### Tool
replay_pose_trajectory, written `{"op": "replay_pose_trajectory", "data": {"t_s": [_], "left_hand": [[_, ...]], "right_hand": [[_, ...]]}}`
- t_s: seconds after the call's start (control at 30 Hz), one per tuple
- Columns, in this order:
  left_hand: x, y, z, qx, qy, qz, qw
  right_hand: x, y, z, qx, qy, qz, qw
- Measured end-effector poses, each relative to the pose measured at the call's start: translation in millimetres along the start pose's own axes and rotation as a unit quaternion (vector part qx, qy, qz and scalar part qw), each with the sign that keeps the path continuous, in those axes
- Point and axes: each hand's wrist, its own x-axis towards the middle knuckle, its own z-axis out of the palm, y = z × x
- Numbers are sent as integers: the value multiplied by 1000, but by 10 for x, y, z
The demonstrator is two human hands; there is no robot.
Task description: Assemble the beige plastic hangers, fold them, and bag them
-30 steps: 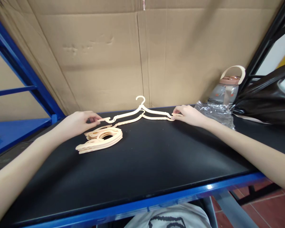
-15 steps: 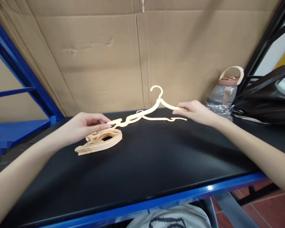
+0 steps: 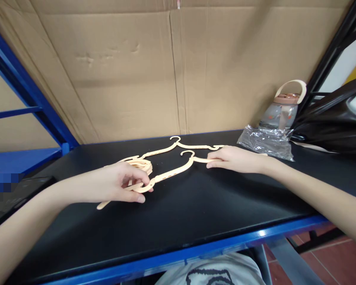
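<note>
A cream plastic clothes hanger (image 3: 173, 172) is spread open low over the black tabletop, its hook pointing away from me. My left hand (image 3: 126, 184) grips its left arm near the notched end, thumb below and fingers above. Pinched in my right hand (image 3: 234, 159) is the hanger's right arm. Just behind it lies a second cream hanger (image 3: 163, 151), also unfolded, its right end partly covered by my right hand. A stack of folded hangers (image 3: 146, 165) sits at the left, mostly hidden behind my left hand.
At the back right, a clear bottle (image 3: 279, 114) with a looped handle stands behind a crumpled plastic wrapper (image 3: 267, 138). A black bag (image 3: 332, 118) lies to its right. Cardboard (image 3: 121, 71) walls the back, and a blue edge (image 3: 195, 255) runs along the front.
Both hands have brought the held hanger down and toward me, away from the hanger behind. It has lowered from in front of the cardboard to just over the tabletop.
</note>
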Motion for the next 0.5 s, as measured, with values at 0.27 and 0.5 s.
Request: {"op": "replay_pose_trajectory", "data": {"t_s": [0.27,0.5], "left_hand": [[-20,300,43,-16,-124,23,992],[-80,584,250,-79,-125,94,984]], "right_hand": [[-48,-23,-15,22,-7,54,998],[-57,34,0,27,-28,63,997]]}}
